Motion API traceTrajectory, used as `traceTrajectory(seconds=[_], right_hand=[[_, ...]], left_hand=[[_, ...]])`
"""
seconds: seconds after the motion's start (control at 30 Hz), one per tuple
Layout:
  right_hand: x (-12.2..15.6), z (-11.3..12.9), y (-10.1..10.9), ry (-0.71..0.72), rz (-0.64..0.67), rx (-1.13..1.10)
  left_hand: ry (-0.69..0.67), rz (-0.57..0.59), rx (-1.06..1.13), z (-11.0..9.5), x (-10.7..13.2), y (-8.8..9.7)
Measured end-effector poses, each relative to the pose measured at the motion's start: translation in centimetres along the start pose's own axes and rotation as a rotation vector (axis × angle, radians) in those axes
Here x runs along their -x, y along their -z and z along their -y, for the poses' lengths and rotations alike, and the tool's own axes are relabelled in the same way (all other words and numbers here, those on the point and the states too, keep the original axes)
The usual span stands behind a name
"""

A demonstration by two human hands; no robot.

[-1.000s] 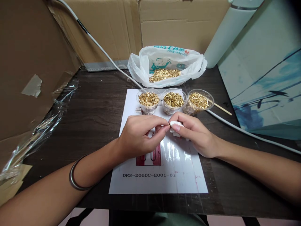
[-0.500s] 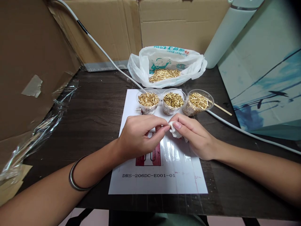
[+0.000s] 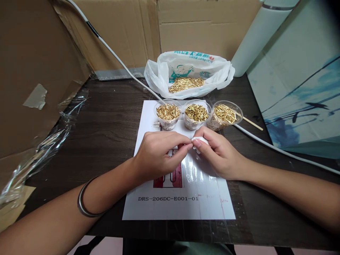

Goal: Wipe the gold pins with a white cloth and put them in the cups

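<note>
Over the middle of the white printed sheet (image 3: 196,198), you are bringing both hands together, fingertip to fingertip. Your right hand (image 3: 221,156) is curling closed around a small white lump (image 3: 201,141), which is showing only between the thumb and forefinger; it is looking soft and crumpled, though whether it is paper or plastic is not clear. Your left hand (image 3: 156,156) is pinching thumb and forefinger tight, their tips pressing against the lump's left edge; whether anything tiny is sitting in that pinch is hidden. A dull metal bangle (image 3: 82,202) is circling your left wrist.

Just beyond your knuckles, three clear round plastic cups (image 3: 196,122) are standing in a row, each filled with short, shiny gold pins. A thin wooden stick (image 3: 252,123) is leaning out of the right one. Behind them, a wrinkled white plastic bag (image 3: 164,72) is lying open with more pins inside. The dark wood-grain table (image 3: 106,124) is carrying a smooth white cable (image 3: 278,150) across it.
</note>
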State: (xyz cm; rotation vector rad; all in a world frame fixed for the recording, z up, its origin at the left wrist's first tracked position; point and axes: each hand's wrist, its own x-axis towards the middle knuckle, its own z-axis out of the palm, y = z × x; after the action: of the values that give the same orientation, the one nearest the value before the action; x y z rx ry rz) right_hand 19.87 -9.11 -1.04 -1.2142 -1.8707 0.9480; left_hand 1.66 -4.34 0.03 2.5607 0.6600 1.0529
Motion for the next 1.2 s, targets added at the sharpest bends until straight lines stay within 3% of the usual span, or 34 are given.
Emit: traceTrajectory(seconds=[0.43, 1.2], right_hand=[[-0.21, -0.05, 0.16, -0.080, -0.055, -0.145], [-0.27, -0.33, -0.02, -0.099, -0.089, -0.148]], left_hand=[[0.091, -0.016, -0.047, 0.17, -0.07, 0.15], [0.110, 0.099, 0.049, 0.58, 0.00, -0.15]])
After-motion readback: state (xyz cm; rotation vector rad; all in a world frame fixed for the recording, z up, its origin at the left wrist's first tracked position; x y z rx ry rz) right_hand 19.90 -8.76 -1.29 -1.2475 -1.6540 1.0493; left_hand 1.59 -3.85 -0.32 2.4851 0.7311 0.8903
